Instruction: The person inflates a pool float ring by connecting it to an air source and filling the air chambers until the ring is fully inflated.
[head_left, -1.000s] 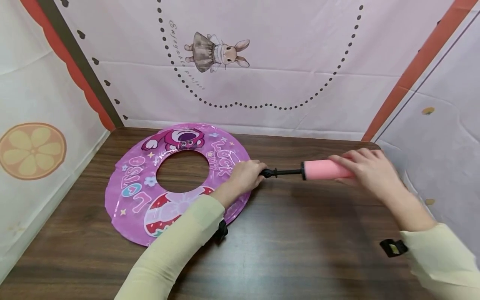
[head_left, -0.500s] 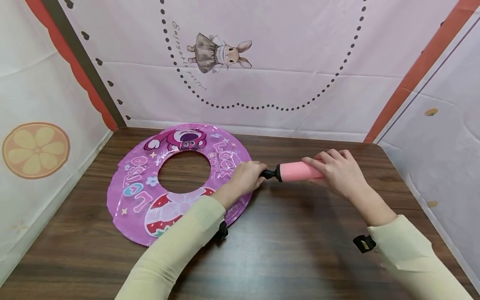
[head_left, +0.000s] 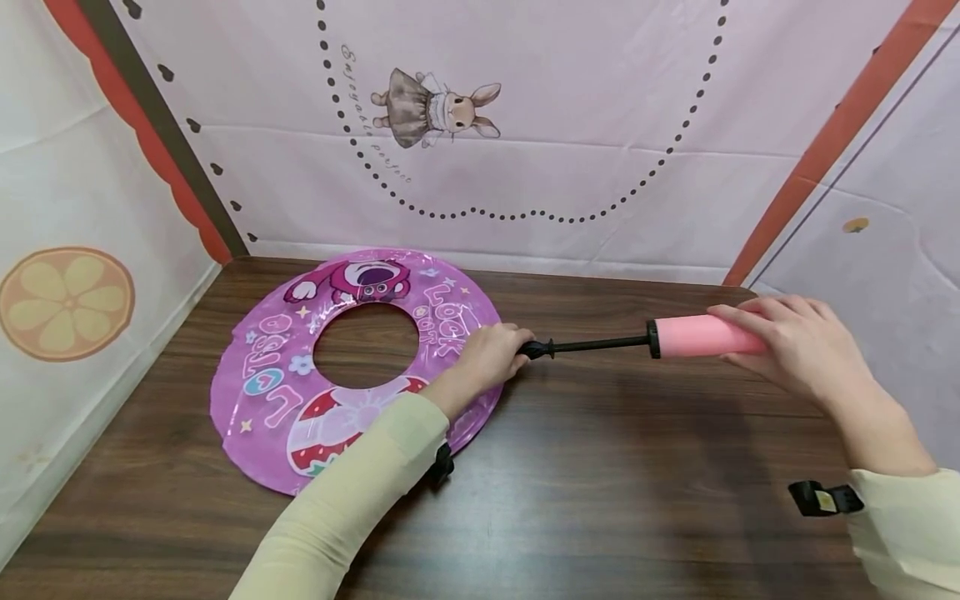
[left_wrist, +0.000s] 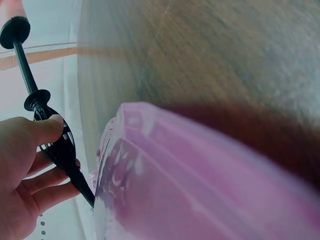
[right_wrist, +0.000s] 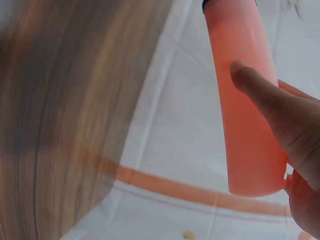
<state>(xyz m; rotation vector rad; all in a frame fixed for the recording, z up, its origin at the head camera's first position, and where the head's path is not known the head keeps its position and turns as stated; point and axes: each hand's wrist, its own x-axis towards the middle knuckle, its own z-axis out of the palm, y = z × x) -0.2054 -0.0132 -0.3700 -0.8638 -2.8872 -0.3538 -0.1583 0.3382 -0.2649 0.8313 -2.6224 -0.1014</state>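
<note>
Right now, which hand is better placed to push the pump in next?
Probably the right hand: it grips the pink pump barrel, with the black rod exposed. The left hand holds the black end piece beside the purple ring, better suited to steadying.

In the head view, the left sleeve [head_left: 337, 500] covers the ring's [head_left: 262, 379] part toward the table's [head_left: 570, 500] near edge, itself cut off below. The right grip [head_left: 806, 350] hides the pump's [head_left: 701, 336] end toward the table's right edge; the left grip [head_left: 491, 357] covers the nozzle [left_wrist: 82, 186]. In the left wrist view, the nozzle's seating cannot be told; the ring runs off, blurred. The right wrist view crops the collar [head_left: 652, 340].
</note>
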